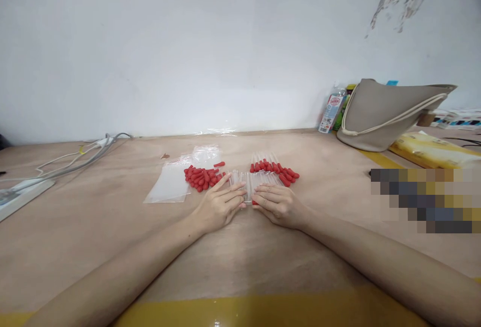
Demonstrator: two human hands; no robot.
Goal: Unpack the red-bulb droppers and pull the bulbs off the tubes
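Note:
My left hand point(221, 204) and my right hand point(277, 204) meet low over a spread of clear glass tubes point(248, 185) on the table. The left fingertips are closed on the end of a clear tube, mostly hidden by the fingers. In my right fingertips is a red rubber bulb point(255, 203), of which only a bit shows, facing the tube. A heap of loose red rubber bulbs point(203, 179) lies beside my left hand. Beyond my right hand lie several droppers point(268, 166), clear tubes with red bulbs on their ends.
Clear plastic bags point(167, 183) lie left of the bulb heap. Cables point(90, 154) and a white power strip point(26, 197) are at the far left. A grey bag point(391, 111), a bottle point(331, 109) and a yellow pack point(432, 150) stand or lie at right. A wall closes the back.

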